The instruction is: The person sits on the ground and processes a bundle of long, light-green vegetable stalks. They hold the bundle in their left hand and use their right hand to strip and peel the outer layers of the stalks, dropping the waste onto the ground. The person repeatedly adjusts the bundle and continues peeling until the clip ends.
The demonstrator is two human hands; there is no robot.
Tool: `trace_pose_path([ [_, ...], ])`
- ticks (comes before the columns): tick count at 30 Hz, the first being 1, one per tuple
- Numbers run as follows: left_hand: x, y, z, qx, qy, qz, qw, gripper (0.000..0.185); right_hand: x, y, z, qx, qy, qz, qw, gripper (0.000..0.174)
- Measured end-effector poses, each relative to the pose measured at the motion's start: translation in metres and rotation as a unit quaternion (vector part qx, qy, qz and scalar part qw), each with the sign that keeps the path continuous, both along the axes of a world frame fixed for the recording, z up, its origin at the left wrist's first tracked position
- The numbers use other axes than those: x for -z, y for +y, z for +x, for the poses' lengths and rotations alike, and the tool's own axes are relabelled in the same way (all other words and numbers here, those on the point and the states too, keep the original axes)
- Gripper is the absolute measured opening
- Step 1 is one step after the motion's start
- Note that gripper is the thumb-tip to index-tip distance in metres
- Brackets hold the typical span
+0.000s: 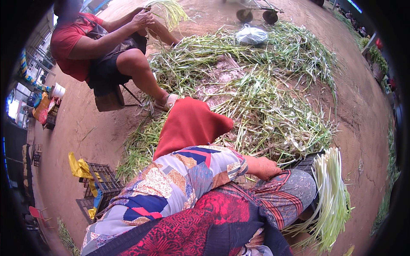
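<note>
My left hand (266, 168), below a patchwork-print sleeve, reaches across to my patterned-cloth-covered knee (288, 192). Its fingers point down beside the knee, near loose green leaves, and their tips are hidden. My right hand is out of view. Right of the knee, a thick bunch of long pale-green stalks (333, 195) lies draped over a dark plastic crate (306, 164). In front of me spreads a heap of loose green and whitish leaves (272, 118). At the upper left, a seated person in a red shirt (69, 41) holds a smaller bunch of pale stalks (171, 12).
A knotted white plastic bag (252, 34) rests on the far leaves, near a wheeled cart (256, 14). Dark plastic crates (105, 179) with yellow plastic (80, 166) stand on the dirt floor at the left. Red cloth (189, 124) covers my other knee.
</note>
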State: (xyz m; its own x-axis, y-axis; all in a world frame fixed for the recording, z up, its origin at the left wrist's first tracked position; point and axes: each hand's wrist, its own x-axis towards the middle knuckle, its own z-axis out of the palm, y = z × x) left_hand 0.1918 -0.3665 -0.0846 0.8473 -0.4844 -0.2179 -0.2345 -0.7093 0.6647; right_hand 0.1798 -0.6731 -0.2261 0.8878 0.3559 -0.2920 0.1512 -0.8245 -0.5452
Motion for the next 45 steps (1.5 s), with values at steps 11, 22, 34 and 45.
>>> trace_pose_path([
  [11, -0.003, 0.022, -0.022, 0.012, 0.031, 0.057, 0.998, 0.037, 0.020, -0.013, -0.019, 0.012, -0.014, -0.002, 1.000, 0.033],
  [22, 0.009, 0.045, -0.030, 0.081, 0.011, 0.034, 0.996, 0.023, 0.022, -0.002, -0.031, 0.060, 0.036, -0.085, 0.994, 0.036],
  [34, 0.031, 0.048, -0.032, 0.079, 0.002, 0.040, 0.996, 0.018, -0.015, 0.005, -0.033, 0.070, 0.007, -0.115, 0.991, 0.035],
  [45, -0.015, 0.042, -0.039, 0.066, 0.048, 0.056, 0.995, 0.030, -0.050, 0.016, -0.024, 0.045, 0.016, -0.023, 0.999, 0.029],
])
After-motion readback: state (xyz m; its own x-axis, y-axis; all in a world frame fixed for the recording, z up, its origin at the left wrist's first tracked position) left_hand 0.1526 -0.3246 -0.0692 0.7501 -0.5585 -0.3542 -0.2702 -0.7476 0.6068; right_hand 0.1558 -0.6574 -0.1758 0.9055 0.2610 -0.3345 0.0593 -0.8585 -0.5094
